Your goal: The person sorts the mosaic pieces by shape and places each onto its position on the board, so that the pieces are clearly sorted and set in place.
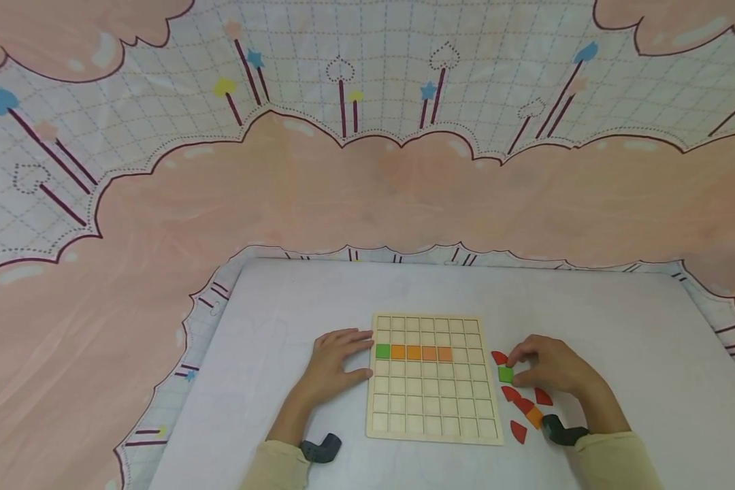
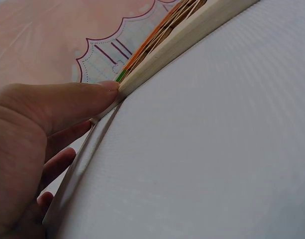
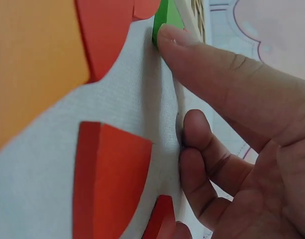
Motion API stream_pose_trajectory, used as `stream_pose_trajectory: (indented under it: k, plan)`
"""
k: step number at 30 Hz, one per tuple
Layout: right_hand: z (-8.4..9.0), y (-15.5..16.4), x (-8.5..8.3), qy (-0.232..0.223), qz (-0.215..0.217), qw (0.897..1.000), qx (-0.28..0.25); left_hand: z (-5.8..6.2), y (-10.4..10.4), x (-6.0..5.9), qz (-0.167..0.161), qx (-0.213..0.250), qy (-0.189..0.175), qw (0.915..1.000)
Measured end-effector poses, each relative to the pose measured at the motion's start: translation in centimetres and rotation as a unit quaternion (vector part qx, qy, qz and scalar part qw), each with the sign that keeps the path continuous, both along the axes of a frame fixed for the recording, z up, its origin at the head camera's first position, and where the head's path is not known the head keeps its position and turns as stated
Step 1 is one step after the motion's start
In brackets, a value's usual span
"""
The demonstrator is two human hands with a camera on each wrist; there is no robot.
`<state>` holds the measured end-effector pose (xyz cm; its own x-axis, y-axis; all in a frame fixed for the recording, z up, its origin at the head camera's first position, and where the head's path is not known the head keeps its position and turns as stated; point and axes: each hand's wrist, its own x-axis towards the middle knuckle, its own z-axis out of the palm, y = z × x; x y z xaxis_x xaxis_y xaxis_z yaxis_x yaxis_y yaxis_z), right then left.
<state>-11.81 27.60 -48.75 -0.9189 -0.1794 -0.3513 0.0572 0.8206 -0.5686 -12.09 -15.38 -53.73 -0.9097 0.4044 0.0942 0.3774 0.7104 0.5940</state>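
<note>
green square tile (image 1: 505,373): on the white table (image 1: 618,340), just right of the wooden grid board (image 1: 435,415), pinched at the fingertips of the right hand (image 1: 548,367). left hand (image 1: 333,361): fingers straight, resting against the board's left edge. red pieces (image 1: 514,395): just beside.

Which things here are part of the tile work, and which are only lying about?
In the work: right hand pinching the green tile; left hand steadying the grid board.
Lying about: loose red pieces; spare orange tile; patterned cloth.
</note>
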Motion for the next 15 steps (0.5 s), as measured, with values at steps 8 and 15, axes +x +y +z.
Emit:
stream_pose_trajectory:
  k: [8,15]
  plan:
    - [0.24,-0.12,-0.08,-0.007,-0.003,1.0,0.012,-0.06,-0.04,0.0,-0.002,0.003,0.006,1.0]
    - [0.63,0.16,-0.07,-0.015,0.008,1.0,0.005,-0.08,-0.05,0.04,0.0,0.002,0.006,1.0]
